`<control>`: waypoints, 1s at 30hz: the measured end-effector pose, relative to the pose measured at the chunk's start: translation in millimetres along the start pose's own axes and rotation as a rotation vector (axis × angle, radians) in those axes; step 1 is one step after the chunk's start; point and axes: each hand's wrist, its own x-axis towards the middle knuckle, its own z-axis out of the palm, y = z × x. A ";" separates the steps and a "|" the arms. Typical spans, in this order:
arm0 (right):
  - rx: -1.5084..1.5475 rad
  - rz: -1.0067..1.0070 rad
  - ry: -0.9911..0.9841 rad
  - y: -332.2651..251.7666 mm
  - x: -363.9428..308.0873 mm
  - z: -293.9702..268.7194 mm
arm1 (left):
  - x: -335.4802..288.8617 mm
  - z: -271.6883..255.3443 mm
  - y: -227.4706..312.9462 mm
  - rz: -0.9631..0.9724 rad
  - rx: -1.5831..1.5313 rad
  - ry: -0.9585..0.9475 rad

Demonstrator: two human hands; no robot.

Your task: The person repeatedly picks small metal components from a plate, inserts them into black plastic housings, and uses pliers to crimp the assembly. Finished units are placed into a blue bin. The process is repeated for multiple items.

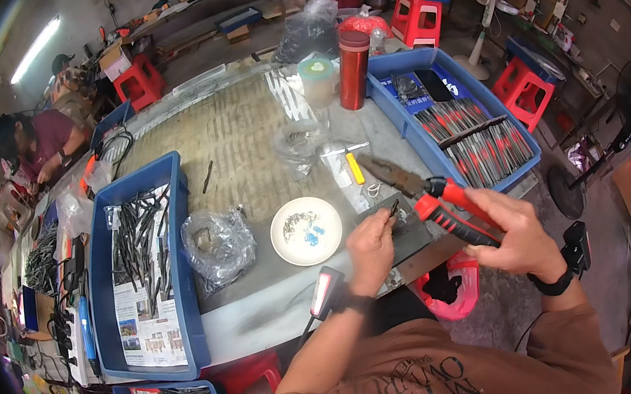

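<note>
In my right hand (518,232) is a pair of pliers (430,204) with red and black handles, the fingers wrapped round the grips. Its metal jaws point to the far left, over the bench. My left hand (372,249) is closed on a small dark slender piece (394,207), whose tip sticks out past the fingers, a little below the pliers' jaws and apart from them. Left of that hand sits a white dish (310,255) with small metal and blue bits in it. A yellow-handled tool (355,168) lies beyond my hands.
At the left stands a blue tray (188,269) with loose black slender pieces; at the right, another blue tray (401,123) with rows of black and red pieces. Plastic bags (219,249), a red flask (354,72) and a small lamp (325,293) are around. A person (53,140) works at the far left.
</note>
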 end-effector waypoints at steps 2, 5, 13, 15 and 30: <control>0.004 -0.016 0.076 -1.0 -0.6 -1.0 | 0.7 0.6 0.8 -0.011 0.015 -0.001; 0.027 0.015 0.045 -2.7 1.3 7.2 | 0.8 0.0 1.6 -0.004 0.029 0.003; 0.002 -0.025 0.063 -3.1 1.1 2.5 | -0.5 0.9 -1.1 0.009 0.042 0.005; -0.037 -0.045 0.094 -3.7 -0.7 5.8 | -0.4 1.4 -2.3 -0.006 0.027 -0.001; 0.083 0.474 0.092 61.7 -20.8 75.2 | -5.3 -17.6 1.3 -0.209 -0.134 0.048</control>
